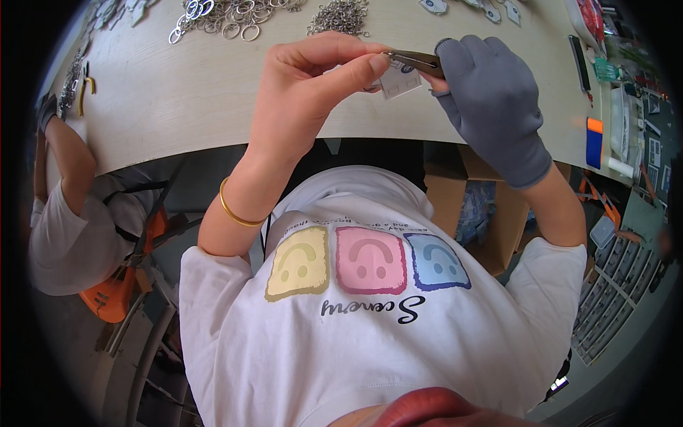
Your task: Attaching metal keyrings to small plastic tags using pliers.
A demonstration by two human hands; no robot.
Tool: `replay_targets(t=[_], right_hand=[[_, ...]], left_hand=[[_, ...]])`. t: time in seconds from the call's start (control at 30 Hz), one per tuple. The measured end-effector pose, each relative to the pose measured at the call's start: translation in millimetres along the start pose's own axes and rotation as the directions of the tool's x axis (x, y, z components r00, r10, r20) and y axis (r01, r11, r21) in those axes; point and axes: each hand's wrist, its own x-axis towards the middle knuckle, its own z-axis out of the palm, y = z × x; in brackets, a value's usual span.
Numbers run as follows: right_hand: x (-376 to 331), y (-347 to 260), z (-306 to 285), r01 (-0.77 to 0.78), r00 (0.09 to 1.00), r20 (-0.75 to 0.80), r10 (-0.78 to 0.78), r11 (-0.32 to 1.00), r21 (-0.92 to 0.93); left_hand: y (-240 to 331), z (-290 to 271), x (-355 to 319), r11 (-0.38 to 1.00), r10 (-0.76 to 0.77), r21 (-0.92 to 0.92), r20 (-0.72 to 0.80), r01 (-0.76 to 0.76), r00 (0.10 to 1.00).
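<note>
My bare left hand (306, 85), a gold bangle on its wrist, pinches a tiny metal piece between thumb and forefinger; its exact kind is too small to tell. A clear plastic tag (403, 85) with dark print hangs just beside those fingertips, partly behind the pliers. In a grey glove, my right hand (491, 99) is closed round a pair of pliers (416, 61), whose handles are mostly hidden in the palm. The jaws point left and meet the metal piece at my left fingertips. Both hands are raised over the table's near edge.
Split key rings (245, 13) and small metal links (338, 17) lie heaped on the table (178, 92). More clear tags (491, 11) lie at the far edge. Yellow-handled pliers (85, 89) and a co-worker's arm (71, 153) are at left. An open cardboard box (498, 228) stands below, right.
</note>
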Motion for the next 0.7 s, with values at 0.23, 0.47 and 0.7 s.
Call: replay_targets(t=[0.23, 0.47, 0.7], right_hand=[[1.6, 3.8, 0.7, 0.017, 0.998, -0.057, -0.018, 1.0, -0.022], [2.6, -1.1, -5.0, -0.006, 0.999, 0.041, 0.009, 0.996, -0.084], [2.6, -0.1, -2.9, 0.002, 0.999, 0.04, 0.0, 0.999, -0.045]], left_hand=[[0.8, 0.8, 1.2, 0.993, -0.065, -0.097, -0.013, 0.063, 0.998], [-0.3, 1.4, -0.4, 0.995, -0.047, -0.095, -0.022, 0.044, 0.999], [0.1, 0.9, 0.1, 0.994, -0.054, -0.1, -0.016, 0.052, 0.998]])
